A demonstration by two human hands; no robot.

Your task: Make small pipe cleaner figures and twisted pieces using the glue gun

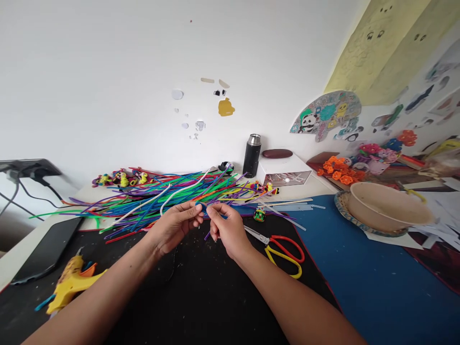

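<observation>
Near the wall point(108, 72), a black flask point(252, 157) (silver-capped) standing beside a white box point(287, 165) topped with a dark brown case point(277, 153). To the right, a pale bowl point(381, 214) near orange flowers point(338, 169). Far left, a black power strip point(52, 167) holding plugs point(40, 178), beyond a dark flat device point(46, 251).

Blu craft pc. point(201, 207), red/yel-hdl scissors point(265, 240)

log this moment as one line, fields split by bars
left hand: pinching blue piece | right hand: pinching same piece | behind: colored stems | near right forearm: scissors | near left forearm: glue gun
</observation>
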